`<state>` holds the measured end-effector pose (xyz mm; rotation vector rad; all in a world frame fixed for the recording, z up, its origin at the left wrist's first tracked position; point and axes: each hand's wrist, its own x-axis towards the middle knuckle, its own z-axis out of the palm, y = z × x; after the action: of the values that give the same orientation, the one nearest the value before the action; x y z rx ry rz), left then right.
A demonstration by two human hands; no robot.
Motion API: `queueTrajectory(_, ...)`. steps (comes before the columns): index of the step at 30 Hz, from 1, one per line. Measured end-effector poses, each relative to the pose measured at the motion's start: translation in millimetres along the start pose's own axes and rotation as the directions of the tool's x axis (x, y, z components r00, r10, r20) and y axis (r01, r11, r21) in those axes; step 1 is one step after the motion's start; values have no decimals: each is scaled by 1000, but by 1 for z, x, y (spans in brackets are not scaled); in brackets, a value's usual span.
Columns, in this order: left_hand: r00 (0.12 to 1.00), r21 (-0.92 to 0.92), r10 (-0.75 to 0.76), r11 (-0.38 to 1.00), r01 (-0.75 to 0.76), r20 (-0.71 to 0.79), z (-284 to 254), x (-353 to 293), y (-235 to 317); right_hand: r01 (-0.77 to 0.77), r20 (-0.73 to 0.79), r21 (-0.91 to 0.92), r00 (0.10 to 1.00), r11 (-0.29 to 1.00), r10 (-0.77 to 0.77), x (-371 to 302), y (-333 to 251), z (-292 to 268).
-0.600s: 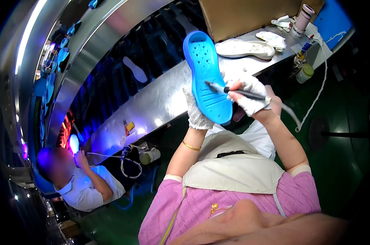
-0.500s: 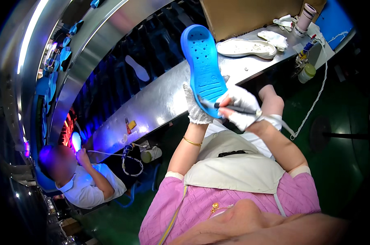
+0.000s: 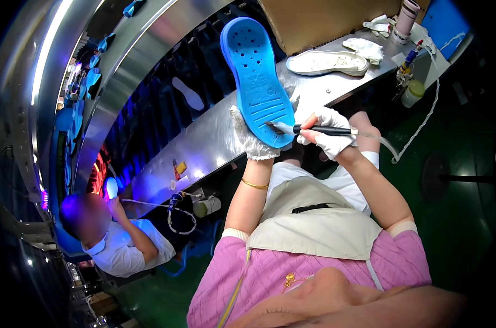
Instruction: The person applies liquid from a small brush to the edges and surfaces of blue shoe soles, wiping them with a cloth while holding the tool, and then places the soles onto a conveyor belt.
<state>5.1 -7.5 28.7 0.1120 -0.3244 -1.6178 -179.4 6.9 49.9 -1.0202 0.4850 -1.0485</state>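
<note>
A blue shoe sole [image 3: 264, 90], holed at the toe and grooved toward the heel, lies tilted in my gloved left hand [image 3: 249, 135]. That hand grips it from beneath at the heel end, and most of its fingers are hidden behind the sole. My right hand [image 3: 331, 133], in a white glove with bare fingertips, pinches a black-handled brush [image 3: 343, 131]. The bristles touch the upper face of the sole near the heel. From the handle's rear end runs a clear hose [image 3: 388, 146].
A metal ledge [image 3: 204, 145] runs beside a dark conveyor [image 3: 215, 65] carrying a pale insole-shaped piece [image 3: 187, 94]. On the ledge are a white sole [image 3: 330, 64], a white glove [image 3: 365, 50] and a pink bottle [image 3: 406, 22]. A cardboard box [image 3: 313, 24] stands behind. A co-worker [image 3: 130, 246] sits at left.
The sole and my left hand have shifted slightly left and up. The brush has moved from the heel's left edge toward the middle of the heel, its handle now nearly level.
</note>
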Motion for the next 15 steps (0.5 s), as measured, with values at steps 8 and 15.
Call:
queueTrajectory(8,997,39,-71,997,72,-21,6,9,9,-104,72,24,992,994,102,3,-9,-2)
queueTrajectory(15,984,93,-174,980,177,-39,3,28,19,-44,97,-272,993,961,73,2,-6,-1)
